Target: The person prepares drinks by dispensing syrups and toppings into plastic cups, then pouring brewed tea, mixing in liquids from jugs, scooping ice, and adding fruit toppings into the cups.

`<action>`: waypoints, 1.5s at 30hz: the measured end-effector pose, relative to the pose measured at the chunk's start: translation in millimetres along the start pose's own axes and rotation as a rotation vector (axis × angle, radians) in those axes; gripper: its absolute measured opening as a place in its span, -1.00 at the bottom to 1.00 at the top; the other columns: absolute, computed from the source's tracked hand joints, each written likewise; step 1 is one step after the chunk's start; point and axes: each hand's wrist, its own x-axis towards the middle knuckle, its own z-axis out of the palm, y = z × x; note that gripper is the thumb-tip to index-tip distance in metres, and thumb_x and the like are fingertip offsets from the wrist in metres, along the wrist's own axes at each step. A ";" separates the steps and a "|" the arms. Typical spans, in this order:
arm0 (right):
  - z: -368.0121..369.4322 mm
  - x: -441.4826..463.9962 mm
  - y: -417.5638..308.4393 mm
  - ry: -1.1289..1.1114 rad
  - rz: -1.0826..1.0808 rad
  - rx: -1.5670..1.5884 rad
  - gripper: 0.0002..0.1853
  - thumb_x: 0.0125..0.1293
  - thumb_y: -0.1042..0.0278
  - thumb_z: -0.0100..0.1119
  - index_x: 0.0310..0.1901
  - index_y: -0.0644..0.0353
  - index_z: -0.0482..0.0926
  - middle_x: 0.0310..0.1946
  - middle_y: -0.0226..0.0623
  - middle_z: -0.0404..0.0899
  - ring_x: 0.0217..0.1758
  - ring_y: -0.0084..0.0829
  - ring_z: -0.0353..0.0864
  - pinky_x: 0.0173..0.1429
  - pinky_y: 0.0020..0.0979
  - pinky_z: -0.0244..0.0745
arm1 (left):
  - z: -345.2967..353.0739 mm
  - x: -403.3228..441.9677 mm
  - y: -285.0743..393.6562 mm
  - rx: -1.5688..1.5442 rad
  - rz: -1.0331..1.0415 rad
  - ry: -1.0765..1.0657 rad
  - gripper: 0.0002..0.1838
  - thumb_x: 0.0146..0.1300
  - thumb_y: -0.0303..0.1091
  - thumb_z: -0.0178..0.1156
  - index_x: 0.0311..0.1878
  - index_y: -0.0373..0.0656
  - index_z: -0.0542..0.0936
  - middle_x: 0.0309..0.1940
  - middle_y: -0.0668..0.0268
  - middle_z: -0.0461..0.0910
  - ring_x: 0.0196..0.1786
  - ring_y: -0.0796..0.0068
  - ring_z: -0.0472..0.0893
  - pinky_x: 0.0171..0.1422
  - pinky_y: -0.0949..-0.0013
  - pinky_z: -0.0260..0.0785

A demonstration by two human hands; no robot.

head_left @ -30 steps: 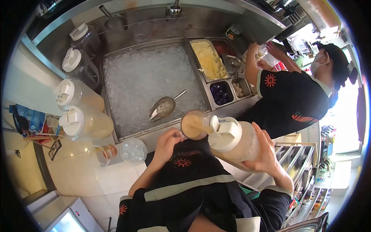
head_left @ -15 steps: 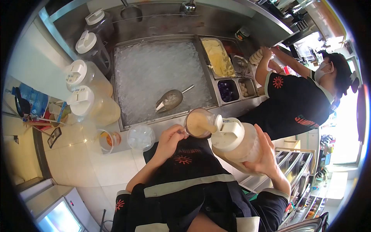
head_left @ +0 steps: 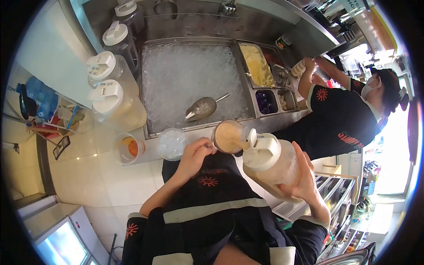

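My left hand (head_left: 195,154) is closed on the handle of a clear measuring cup (head_left: 222,125) holding milky tan liquid (head_left: 229,135). In my right hand (head_left: 304,176), fingers wrapped round its body, is a plastic pitcher (head_left: 286,165) with a white lid (head_left: 263,152). The pitcher lies tilted with its spout at the cup's rim, and tan liquid runs from it into the cup. A plastic cup of ice (head_left: 172,145) stands left of my left hand. Beside that is a clear cup (head_left: 129,149) with something orange inside.
A metal scoop (head_left: 201,109) rests in the ice bin (head_left: 194,66). Several white-lidded pitchers (head_left: 115,101) line its left side. Food pans (head_left: 256,66) sit on its right. A co-worker (head_left: 340,110) stands close at the right, hands over the counter.
The liquid in the measuring cup looks higher while pouring continues. My view has shifted a little, so the counter and ice bin appear further right. Both hands keep their holds.
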 end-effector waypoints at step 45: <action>198.5 112.1 130.8 0.091 -0.391 1.107 0.32 -0.43 0.42 0.48 0.28 0.10 -0.39 0.15 -0.01 0.11 0.15 -0.16 0.27 0.20 -0.16 0.24 | -51.8 -126.6 12.9 -0.047 0.101 0.837 -0.79 -0.11 -0.30 -0.08 -0.57 -0.30 0.36 -0.54 0.29 0.34 -0.38 0.51 0.31 -0.16 0.47 0.16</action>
